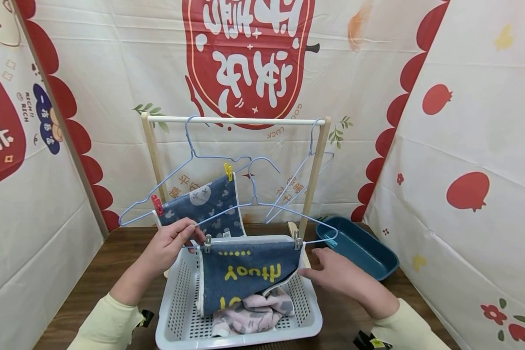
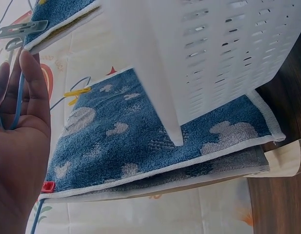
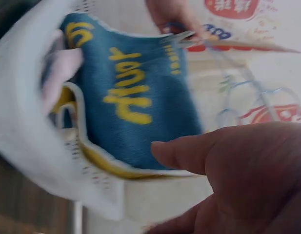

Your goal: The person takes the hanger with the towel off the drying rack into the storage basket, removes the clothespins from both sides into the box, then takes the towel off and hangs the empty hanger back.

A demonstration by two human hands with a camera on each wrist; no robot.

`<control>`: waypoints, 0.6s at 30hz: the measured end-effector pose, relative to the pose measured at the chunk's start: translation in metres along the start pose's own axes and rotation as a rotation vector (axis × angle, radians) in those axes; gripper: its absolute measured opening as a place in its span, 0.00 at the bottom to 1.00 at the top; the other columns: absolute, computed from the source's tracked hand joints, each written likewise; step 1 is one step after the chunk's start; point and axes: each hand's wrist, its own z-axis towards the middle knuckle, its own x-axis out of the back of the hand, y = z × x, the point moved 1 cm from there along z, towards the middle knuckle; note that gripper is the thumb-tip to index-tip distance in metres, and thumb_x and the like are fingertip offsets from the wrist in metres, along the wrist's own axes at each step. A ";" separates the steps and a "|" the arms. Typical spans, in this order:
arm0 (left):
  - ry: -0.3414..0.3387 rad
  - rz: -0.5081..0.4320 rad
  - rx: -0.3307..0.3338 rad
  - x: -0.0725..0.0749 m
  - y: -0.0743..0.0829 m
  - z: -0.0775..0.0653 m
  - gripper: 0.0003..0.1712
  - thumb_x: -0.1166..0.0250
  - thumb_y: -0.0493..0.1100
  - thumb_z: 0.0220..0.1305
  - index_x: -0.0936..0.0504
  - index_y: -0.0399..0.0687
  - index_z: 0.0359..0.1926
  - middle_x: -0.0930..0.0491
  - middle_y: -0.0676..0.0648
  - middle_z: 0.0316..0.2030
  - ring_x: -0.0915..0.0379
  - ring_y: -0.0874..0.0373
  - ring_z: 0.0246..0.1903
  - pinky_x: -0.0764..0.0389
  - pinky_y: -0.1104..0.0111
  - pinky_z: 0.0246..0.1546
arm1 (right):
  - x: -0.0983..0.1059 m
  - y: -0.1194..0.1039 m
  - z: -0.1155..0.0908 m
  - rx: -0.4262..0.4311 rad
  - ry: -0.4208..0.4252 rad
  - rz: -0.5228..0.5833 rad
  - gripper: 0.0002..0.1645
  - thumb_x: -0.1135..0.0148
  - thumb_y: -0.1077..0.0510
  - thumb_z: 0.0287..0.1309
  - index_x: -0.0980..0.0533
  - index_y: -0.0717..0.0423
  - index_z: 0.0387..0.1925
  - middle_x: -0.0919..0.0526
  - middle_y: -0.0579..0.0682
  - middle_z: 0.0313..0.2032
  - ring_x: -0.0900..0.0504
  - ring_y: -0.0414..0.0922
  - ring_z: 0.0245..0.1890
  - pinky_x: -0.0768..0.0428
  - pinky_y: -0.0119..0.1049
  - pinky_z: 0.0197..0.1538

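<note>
My left hand (image 1: 170, 245) pinches the lower left part of a light-blue wire hanger (image 1: 254, 198). Two metallic-looking clips (image 1: 207, 244) fasten a dark blue towel (image 1: 227, 289) with yellow lettering to the hanger's bottom bar. The towel hangs over a white basket (image 1: 317, 318), where a crumpled pink-and-grey towel (image 1: 262, 313) lies. Close to the blue towel's right edge is my right hand (image 1: 339, 272), its fingers extended and holding nothing. In the right wrist view the thumb (image 3: 179, 153) overlaps the towel's edge; whether it touches cannot be told.
Behind stands a wooden rack with a white rail (image 1: 253, 121). From it hangs another hanger with a patterned blue towel (image 2: 116, 131), held by a red clip (image 1: 157, 205) and a yellow clip (image 1: 228, 171). A bare hanger (image 1: 284, 194) hangs at right. A dark teal basin (image 1: 358, 248) sits beyond my right hand.
</note>
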 end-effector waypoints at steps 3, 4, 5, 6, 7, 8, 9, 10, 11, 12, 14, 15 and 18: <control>0.001 0.003 -0.002 0.000 0.000 0.000 0.14 0.48 0.31 0.87 0.15 0.46 0.50 0.11 0.46 0.43 0.14 0.50 0.40 0.09 0.62 0.39 | 0.013 -0.007 -0.011 0.042 0.062 0.039 0.24 0.24 0.42 0.70 0.14 0.55 0.54 0.14 0.49 0.38 0.18 0.48 0.39 0.15 0.44 0.40; 0.001 0.002 -0.001 0.000 0.000 -0.001 0.14 0.48 0.31 0.87 0.15 0.46 0.50 0.11 0.46 0.43 0.14 0.51 0.40 0.09 0.62 0.39 | 0.016 -0.010 -0.014 0.070 0.098 0.061 0.18 0.24 0.44 0.71 0.13 0.52 0.50 0.17 0.46 0.33 0.20 0.46 0.35 0.18 0.40 0.36; 0.001 0.001 -0.001 -0.001 0.000 -0.001 0.14 0.48 0.31 0.87 0.15 0.46 0.50 0.11 0.46 0.43 0.14 0.50 0.40 0.09 0.63 0.40 | 0.020 -0.012 -0.017 0.102 0.139 0.076 0.15 0.24 0.45 0.71 0.13 0.50 0.48 0.17 0.44 0.32 0.21 0.45 0.34 0.19 0.38 0.34; 0.002 0.000 -0.001 -0.001 0.000 -0.001 0.14 0.48 0.31 0.87 0.15 0.45 0.50 0.11 0.46 0.43 0.14 0.50 0.40 0.09 0.63 0.40 | 0.022 -0.014 -0.019 0.138 0.182 0.086 0.12 0.24 0.47 0.72 0.13 0.49 0.47 0.17 0.43 0.32 0.22 0.44 0.33 0.19 0.37 0.33; 0.003 -0.001 0.000 -0.001 0.000 -0.001 0.14 0.48 0.31 0.87 0.15 0.45 0.50 0.11 0.46 0.43 0.14 0.50 0.40 0.09 0.63 0.40 | 0.024 -0.016 -0.021 0.170 0.222 0.094 0.11 0.24 0.48 0.72 0.14 0.49 0.48 0.18 0.43 0.32 0.22 0.45 0.33 0.19 0.36 0.32; 0.004 -0.001 0.003 -0.001 0.000 -0.002 0.14 0.48 0.31 0.87 0.15 0.45 0.50 0.11 0.46 0.43 0.14 0.50 0.40 0.09 0.63 0.40 | 0.025 -0.017 -0.023 0.202 0.262 0.088 0.11 0.24 0.50 0.72 0.14 0.49 0.49 0.17 0.44 0.33 0.22 0.45 0.34 0.19 0.36 0.32; 0.003 -0.004 0.005 -0.001 -0.001 -0.002 0.14 0.48 0.31 0.87 0.15 0.45 0.50 0.11 0.46 0.43 0.13 0.50 0.40 0.09 0.63 0.40 | 0.025 -0.018 -0.023 0.233 0.303 0.072 0.12 0.23 0.51 0.72 0.15 0.49 0.50 0.17 0.44 0.35 0.22 0.46 0.34 0.18 0.35 0.33; 0.002 -0.007 0.006 -0.001 -0.001 -0.003 0.14 0.48 0.31 0.87 0.15 0.45 0.51 0.11 0.45 0.43 0.13 0.50 0.40 0.09 0.63 0.39 | 0.025 -0.019 -0.023 0.265 0.343 0.044 0.14 0.23 0.52 0.71 0.15 0.50 0.52 0.17 0.45 0.37 0.22 0.46 0.35 0.17 0.36 0.34; 0.001 -0.009 0.009 -0.001 -0.001 -0.003 0.14 0.48 0.31 0.87 0.15 0.45 0.51 0.11 0.45 0.43 0.13 0.50 0.40 0.09 0.63 0.39 | 0.023 -0.020 -0.023 0.297 0.379 0.016 0.16 0.22 0.53 0.70 0.16 0.51 0.54 0.16 0.46 0.39 0.21 0.46 0.37 0.15 0.37 0.37; 0.000 -0.011 0.011 -0.001 -0.001 -0.003 0.14 0.48 0.32 0.87 0.15 0.45 0.51 0.11 0.45 0.43 0.13 0.50 0.40 0.09 0.63 0.39 | 0.022 -0.020 -0.023 0.325 0.414 -0.018 0.19 0.21 0.54 0.69 0.17 0.53 0.56 0.15 0.47 0.42 0.20 0.47 0.39 0.13 0.39 0.40; -0.001 -0.015 0.016 -0.002 -0.001 -0.003 0.14 0.48 0.32 0.87 0.15 0.45 0.51 0.11 0.45 0.43 0.13 0.50 0.40 0.09 0.62 0.39 | 0.019 -0.022 -0.022 0.381 0.474 -0.088 0.22 0.21 0.55 0.68 0.17 0.55 0.60 0.14 0.51 0.48 0.19 0.48 0.43 0.10 0.44 0.46; -0.001 -0.016 0.016 -0.002 -0.001 -0.003 0.14 0.48 0.32 0.87 0.15 0.45 0.51 0.11 0.45 0.43 0.13 0.51 0.40 0.09 0.62 0.39 | 0.017 -0.023 -0.021 0.410 0.494 -0.114 0.24 0.21 0.55 0.68 0.18 0.56 0.61 0.13 0.52 0.50 0.19 0.48 0.44 0.10 0.46 0.48; 0.000 -0.018 0.013 -0.002 -0.001 -0.002 0.14 0.48 0.31 0.87 0.15 0.45 0.51 0.11 0.45 0.43 0.13 0.51 0.40 0.09 0.62 0.39 | 0.013 -0.024 -0.018 0.476 0.515 -0.155 0.28 0.21 0.55 0.69 0.20 0.59 0.65 0.14 0.54 0.55 0.17 0.48 0.47 0.09 0.49 0.51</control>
